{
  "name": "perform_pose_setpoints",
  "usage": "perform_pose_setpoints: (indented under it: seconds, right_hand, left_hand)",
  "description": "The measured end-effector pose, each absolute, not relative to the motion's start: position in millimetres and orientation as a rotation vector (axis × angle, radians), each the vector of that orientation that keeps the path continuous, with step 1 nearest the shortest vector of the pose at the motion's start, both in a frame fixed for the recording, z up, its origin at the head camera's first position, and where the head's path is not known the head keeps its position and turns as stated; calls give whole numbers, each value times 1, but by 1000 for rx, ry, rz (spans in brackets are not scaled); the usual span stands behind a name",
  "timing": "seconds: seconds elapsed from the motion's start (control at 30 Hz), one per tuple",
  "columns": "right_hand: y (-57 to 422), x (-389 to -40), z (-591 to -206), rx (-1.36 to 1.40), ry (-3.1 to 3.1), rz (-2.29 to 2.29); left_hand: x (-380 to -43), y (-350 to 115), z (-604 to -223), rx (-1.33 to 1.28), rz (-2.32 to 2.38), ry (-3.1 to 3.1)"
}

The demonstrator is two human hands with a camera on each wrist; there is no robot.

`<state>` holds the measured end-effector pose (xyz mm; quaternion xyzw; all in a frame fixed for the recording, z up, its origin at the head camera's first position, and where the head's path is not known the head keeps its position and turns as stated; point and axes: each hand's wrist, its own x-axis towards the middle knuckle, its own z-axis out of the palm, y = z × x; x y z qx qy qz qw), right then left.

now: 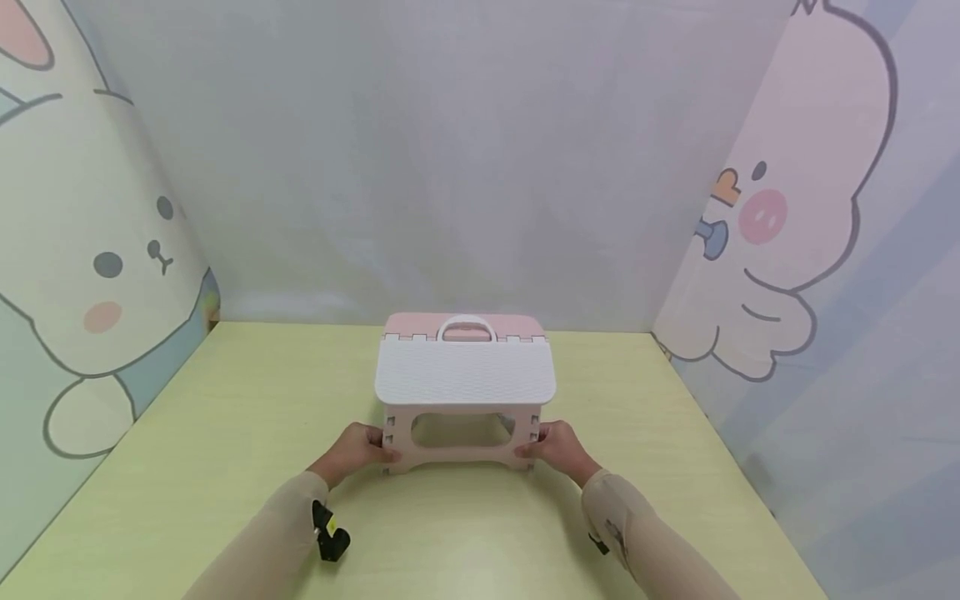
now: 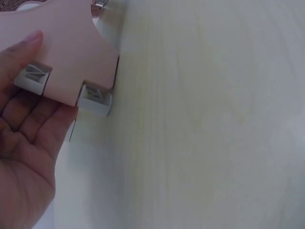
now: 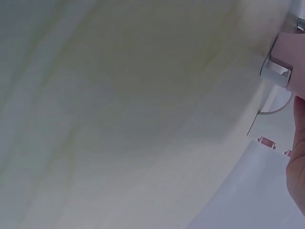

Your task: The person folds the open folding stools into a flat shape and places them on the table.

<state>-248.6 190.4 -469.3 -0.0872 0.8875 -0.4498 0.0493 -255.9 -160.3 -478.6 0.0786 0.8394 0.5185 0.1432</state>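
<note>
A pink and white folding stool [image 1: 465, 372] stands upright on the table in the middle of the head view, its white panel tilted toward me and a white carry handle [image 1: 467, 320] along the top edge. My left hand [image 1: 352, 450] grips the lower left side of its pink leg frame, thumb in front. On the opposite side my right hand [image 1: 558, 450] holds the frame the same way. The left wrist view shows fingers wrapped behind the pink leg [image 2: 78, 52], beside white hinge pieces. At the right wrist view's edge only part of the hand [image 3: 298, 157] shows.
The pale yellow wooden table [image 1: 255, 392] reaches back to a grey-white curtain [image 1: 450, 167]. Side curtains carry a cartoon rabbit [image 1: 90, 217] on the left and a cartoon bird [image 1: 810, 192] on the right. A black strap piece [image 1: 330, 533] hangs at my left cuff.
</note>
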Motion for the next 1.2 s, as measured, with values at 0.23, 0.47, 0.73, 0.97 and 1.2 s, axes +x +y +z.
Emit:
perform_pose_setpoints:
  seconds: [0.23, 0.47, 0.73, 0.97, 1.2]
  right_hand:
    - [192, -249, -472, -272, 2697, -1388]
    - [198, -249, -472, -236, 2567, -1478]
    - [200, -245, -470, -214, 2511, -1516]
    - [197, -239, -464, -239, 2434, -1605]
    - [199, -243, -469, -228, 2398, -1608]
  left_hand:
    - [-256, -161, -481, 233, 1492, 2429]
    - [-256, -161, -480, 242, 1503, 2439]
    - [-250, -161, -486, 130, 1633, 2482]
    - [-250, -162, -487, 160, 1651, 2463]
    - [-249, -163, -487, 219, 1658, 2434]
